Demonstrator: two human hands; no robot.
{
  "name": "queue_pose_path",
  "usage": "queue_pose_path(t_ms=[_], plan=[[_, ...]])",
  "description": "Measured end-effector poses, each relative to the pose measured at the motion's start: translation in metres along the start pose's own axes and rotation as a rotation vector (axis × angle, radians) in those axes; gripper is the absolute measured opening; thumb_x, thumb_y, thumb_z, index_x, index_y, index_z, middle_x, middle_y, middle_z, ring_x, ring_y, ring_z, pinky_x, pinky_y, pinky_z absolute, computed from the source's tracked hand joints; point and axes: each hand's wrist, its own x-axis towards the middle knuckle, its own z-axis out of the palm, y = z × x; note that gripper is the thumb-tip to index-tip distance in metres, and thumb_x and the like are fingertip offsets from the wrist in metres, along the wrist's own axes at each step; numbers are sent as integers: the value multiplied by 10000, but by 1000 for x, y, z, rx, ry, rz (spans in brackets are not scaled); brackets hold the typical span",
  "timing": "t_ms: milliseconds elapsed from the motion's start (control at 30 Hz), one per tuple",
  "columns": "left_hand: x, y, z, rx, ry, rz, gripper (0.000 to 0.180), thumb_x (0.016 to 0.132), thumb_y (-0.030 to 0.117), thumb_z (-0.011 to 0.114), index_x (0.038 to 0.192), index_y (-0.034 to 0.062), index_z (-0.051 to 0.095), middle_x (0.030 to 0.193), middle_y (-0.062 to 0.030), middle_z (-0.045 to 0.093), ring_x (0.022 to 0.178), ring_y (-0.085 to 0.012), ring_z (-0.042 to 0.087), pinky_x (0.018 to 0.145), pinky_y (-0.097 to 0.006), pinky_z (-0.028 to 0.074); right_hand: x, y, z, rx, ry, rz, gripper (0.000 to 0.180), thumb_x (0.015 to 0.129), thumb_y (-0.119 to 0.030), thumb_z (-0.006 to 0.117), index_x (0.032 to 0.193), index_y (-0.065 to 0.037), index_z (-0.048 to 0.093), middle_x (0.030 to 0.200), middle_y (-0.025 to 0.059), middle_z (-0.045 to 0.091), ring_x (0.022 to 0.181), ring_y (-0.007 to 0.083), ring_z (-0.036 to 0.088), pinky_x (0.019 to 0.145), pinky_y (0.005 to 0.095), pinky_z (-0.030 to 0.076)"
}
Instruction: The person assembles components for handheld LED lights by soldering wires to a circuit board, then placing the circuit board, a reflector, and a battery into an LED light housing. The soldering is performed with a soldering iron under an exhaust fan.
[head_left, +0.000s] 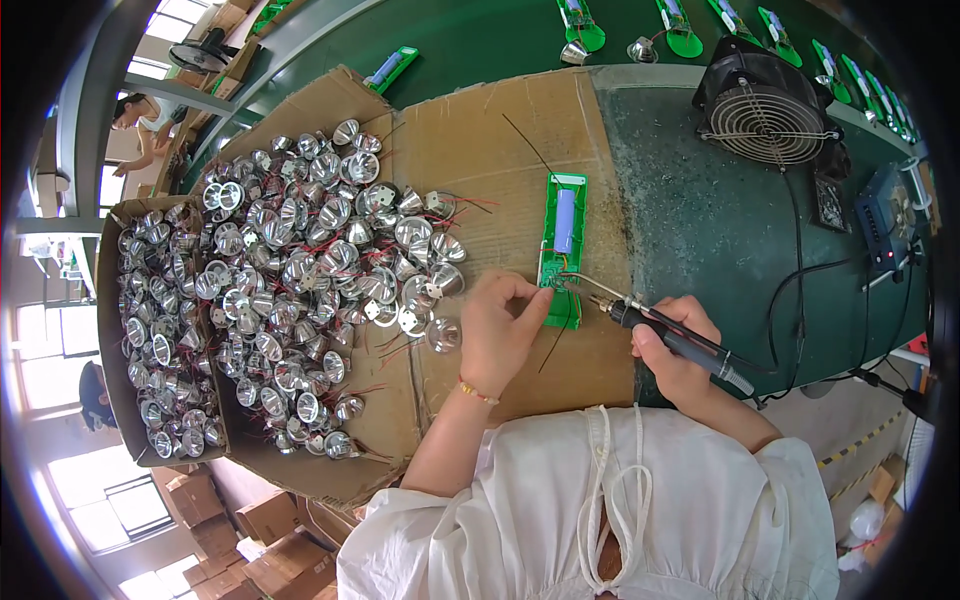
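- Head view: right hand (672,350) gripping soldering iron (665,333), tip on green circuit board (563,245).
- Left hand (503,325) pinching a wire at the board's lower end; reflector pile (300,270) at 9 o'clock.

Right hand (672,350) holds soldering iron (668,332) on green circuit board (562,248) (left hand (500,325) steadying).

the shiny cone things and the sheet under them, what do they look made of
The cone reflectors look like metal or metallised plastic: mirror-bright silver that catches highlights; which one cannot be told. The sheet beneath looks like corrugated cardboard: matte brown, with creases and torn, ragged edges. The board that the left hand touches looks like green circuit laminate.
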Motion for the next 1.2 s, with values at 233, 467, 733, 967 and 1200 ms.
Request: queue_pose_path(t_ms=[233,467,733,967,1200], plan=[[3,1,2,34,-30,-60,138,729,121,673,703,2,607,724,-93,547,614,-190,539,562,-278,419,3,6,3,-3,11,13,148,795,-29,581,809,-1,436,683,83,534,554,95,527,497,226,446],[4,-3,2,5,-38,-106,153,730,127,673,695,-4,600,722,-92,543,606,-188,530,560,-282,416,1,2,3,-29,14,-35,159,783,-61,616,796,-8,466,661,59,552,549,72,514,503,217,429],[5,2,0,-11,-53,-121,163,733,120,673,683,-14,594,705,-80,530,570,-152,520,527,-263,410,-3,-5,-2,55,109,-17,133,812,-39,551,828,-8,423,646,86,525,523,104,516,493,233,452],[5,4,-2,-6,-52,-161,182,736,128,679,681,-20,588,698,-73,544,560,-125,527,518,-249,417,-1,-6,-7,69,137,-51,138,807,-41,554,826,-8,421,626,84,523,517,102,514,465,219,429],[10,13,-23,264,-278,-33,170,750,172,644,756,3,640,599,-81,631,504,-133,597,496,-248,462,7,-3,-25,68,199,-70,148,806,-54,562,830,-6,423,614,84,531,507,101,510,468,215,426]])
